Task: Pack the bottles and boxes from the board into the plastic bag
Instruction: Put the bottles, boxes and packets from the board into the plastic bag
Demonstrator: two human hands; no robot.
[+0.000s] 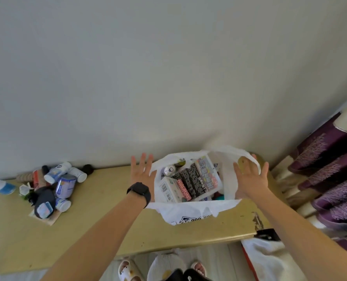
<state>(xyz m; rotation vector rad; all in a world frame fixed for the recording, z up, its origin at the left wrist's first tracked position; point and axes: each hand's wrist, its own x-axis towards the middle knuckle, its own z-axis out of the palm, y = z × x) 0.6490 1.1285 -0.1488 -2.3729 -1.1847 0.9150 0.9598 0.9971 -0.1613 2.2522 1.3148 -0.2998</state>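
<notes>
Head view, looking down along two bare forearms that reach forward over a pale yellow wooden surface [107,220] set against a plain wall.

Between the hands stands a white plastic bag [189,212], its mouth wide open towards the camera. The left hand [141,173] is flat with its fingers straight and spread, and lies against the bag's left rim. A black watch [139,191] is on that wrist. The right hand [249,179] is also flat and spread. It sits at the bag's right rim, where a loop of the plastic drapes over its fingertips. Neither hand grips anything. They seem to be pushing the two sides apart so that the mouth stays wide for loading.

Inside the bag, between the hands, a large black printed box [191,179] leans across the middle. A smaller white box [167,189] and a pink patterned tube [183,189] lie beside it, and a round white object [169,170] sits behind them.

Well to the left of the left hand, a pile of bottles [55,185] and small packets lies heaped on the surface, not yet packed. A blue bottle [1,186] lies alone, further left.

To the right of the right hand, off the surface, are purple patterned cushions [331,169]. Below the surface's near edge, light slippers [128,269] show on the floor.

Judging by the pile, the packing is only partly done.
</notes>
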